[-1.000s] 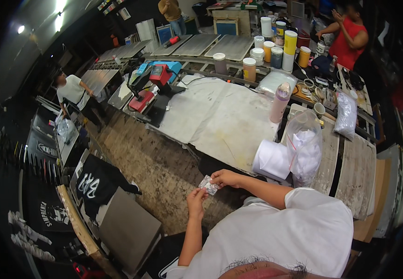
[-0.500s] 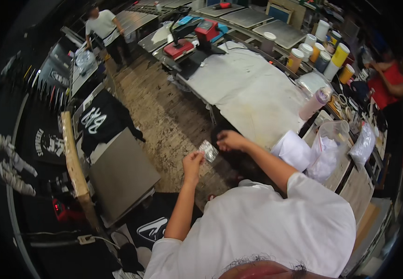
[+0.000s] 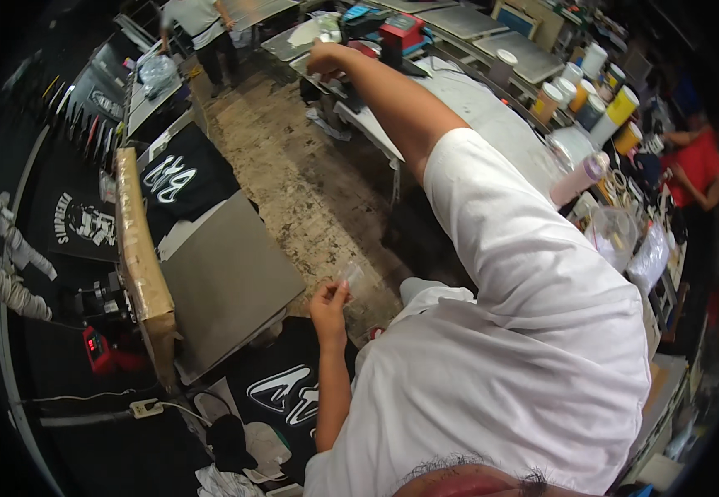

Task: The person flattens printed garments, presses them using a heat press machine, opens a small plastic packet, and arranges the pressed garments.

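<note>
Pinched in my left hand (image 3: 329, 308) is a small clear, crinkled packet (image 3: 351, 273), held low over the worn floor. My right hand (image 3: 326, 60) is stretched far up to the back end of the white-covered table (image 3: 459, 87), beside a red-and-black press (image 3: 401, 31). Its fingers are curled down, and what they hold or touch is too small and hidden to make out. A pale crumpled item (image 3: 309, 31) lies just beyond that hand.
At my left stand a grey platen (image 3: 227, 273), black printed shirts (image 3: 185, 174) and a tape-covered board (image 3: 140, 248). Tubs (image 3: 620, 108) crowd the right table. One person (image 3: 202, 33) stands at the far left aisle, another (image 3: 699, 166) at the right.
My right hand has let go of the packet and swung forward and up to the table's back end. My left hand keeps the packet, slightly lower and further left. The view has shifted.
</note>
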The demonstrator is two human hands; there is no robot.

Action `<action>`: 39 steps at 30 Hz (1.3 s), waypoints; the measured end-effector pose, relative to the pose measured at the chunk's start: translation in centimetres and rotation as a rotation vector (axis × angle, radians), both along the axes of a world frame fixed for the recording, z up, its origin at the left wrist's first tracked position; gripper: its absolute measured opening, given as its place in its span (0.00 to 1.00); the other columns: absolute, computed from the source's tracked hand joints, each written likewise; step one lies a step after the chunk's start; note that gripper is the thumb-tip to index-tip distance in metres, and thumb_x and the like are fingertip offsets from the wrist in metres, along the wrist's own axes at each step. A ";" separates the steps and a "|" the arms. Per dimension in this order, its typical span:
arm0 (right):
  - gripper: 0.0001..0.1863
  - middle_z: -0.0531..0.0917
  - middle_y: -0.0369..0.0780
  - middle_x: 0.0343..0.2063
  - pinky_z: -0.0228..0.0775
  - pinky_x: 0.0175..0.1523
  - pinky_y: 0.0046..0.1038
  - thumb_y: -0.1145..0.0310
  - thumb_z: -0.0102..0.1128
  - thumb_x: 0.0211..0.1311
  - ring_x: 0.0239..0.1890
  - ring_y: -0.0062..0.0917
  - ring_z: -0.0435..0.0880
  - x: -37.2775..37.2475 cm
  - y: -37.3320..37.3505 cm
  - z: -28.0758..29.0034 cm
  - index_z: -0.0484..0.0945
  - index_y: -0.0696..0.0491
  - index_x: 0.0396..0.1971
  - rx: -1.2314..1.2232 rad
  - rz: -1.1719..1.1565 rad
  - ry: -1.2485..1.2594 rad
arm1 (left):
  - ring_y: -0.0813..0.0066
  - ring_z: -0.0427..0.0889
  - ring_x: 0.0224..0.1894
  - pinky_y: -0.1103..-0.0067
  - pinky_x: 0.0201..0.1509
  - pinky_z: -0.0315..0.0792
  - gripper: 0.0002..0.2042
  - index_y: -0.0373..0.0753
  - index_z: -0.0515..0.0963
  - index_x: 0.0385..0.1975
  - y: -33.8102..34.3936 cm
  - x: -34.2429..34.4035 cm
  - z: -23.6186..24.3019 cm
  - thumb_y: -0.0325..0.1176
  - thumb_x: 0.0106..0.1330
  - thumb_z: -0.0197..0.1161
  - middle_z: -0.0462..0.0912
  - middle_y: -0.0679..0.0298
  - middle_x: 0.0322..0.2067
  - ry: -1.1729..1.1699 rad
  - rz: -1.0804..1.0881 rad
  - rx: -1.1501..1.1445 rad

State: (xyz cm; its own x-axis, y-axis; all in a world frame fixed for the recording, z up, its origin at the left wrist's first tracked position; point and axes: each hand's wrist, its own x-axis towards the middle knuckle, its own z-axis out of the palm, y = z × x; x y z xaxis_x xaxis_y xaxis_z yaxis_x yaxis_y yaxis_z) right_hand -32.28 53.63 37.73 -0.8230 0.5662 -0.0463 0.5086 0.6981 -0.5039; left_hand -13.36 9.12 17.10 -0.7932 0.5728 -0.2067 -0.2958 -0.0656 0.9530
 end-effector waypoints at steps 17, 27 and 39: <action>0.41 0.82 0.54 0.34 0.79 0.29 0.38 0.63 0.65 0.55 0.28 0.37 0.85 -25.0 21.3 -8.4 0.46 0.59 0.59 -0.243 -0.050 -0.007 | 0.85 0.75 0.27 0.85 0.32 0.70 0.04 0.32 0.78 0.34 13.1 -16.5 -1.3 0.25 0.63 0.63 0.79 0.68 0.27 -0.030 0.123 0.018; 0.15 0.83 0.43 0.19 0.77 0.24 0.31 0.63 0.60 0.52 0.18 0.28 0.83 -38.9 37.4 -20.7 0.79 0.61 0.30 -0.141 -0.047 0.218 | 0.80 0.79 0.25 0.84 0.32 0.73 0.02 0.35 0.74 0.32 27.0 -38.1 1.4 0.23 0.62 0.60 0.80 0.65 0.27 0.043 0.170 -0.022; 0.19 0.86 0.42 0.39 0.78 0.43 0.31 0.64 0.61 0.52 0.36 0.29 0.85 -44.2 28.5 -35.2 0.82 0.52 0.46 -0.635 0.472 -0.385 | 0.80 0.77 0.27 0.83 0.31 0.70 0.03 0.39 0.73 0.29 36.4 -65.8 -6.3 0.29 0.63 0.60 0.77 0.68 0.25 -0.076 0.154 -0.035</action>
State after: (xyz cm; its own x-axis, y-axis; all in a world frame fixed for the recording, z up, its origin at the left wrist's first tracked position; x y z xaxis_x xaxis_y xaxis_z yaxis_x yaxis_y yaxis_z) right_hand -76.46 82.15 2.51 -0.8269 -0.0560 -0.5595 0.4524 0.5248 -0.7211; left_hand -79.11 45.54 10.76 -0.8522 0.4375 -0.2870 -0.3561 -0.0832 0.9307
